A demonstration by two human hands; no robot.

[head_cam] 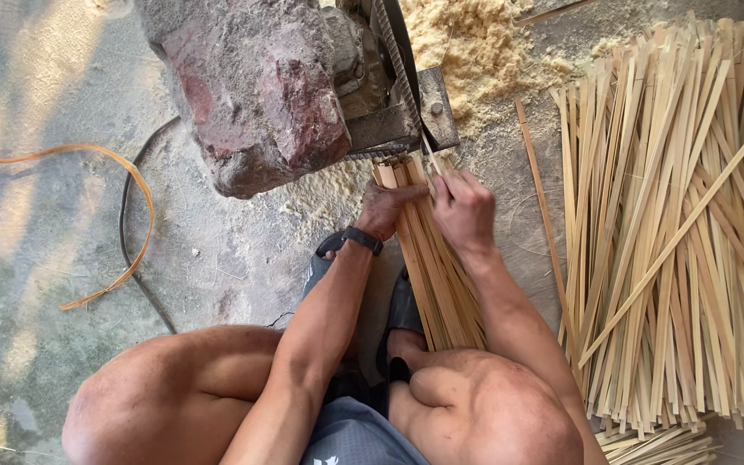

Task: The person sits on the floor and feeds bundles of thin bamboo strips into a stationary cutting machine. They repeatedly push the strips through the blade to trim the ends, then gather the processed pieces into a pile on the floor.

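Note:
A bundle of thin bamboo strips [437,274] lies lengthwise between my knees, its far end against a dusty cutting machine [256,86]. My left hand [385,209] grips the bundle's left side near that end; a black watch sits on its wrist. On the right side, my right hand [465,209] is closed over the same bundle, pinching one strip that reaches up to the machine's metal plate [437,108].
A large heap of cut bamboo strips [682,232] covers the floor at the right. Sawdust [462,43] is piled behind the machine. An orange strap loop [135,224] and a dark cable [124,215] lie on the concrete at the left. My bare knees fill the bottom.

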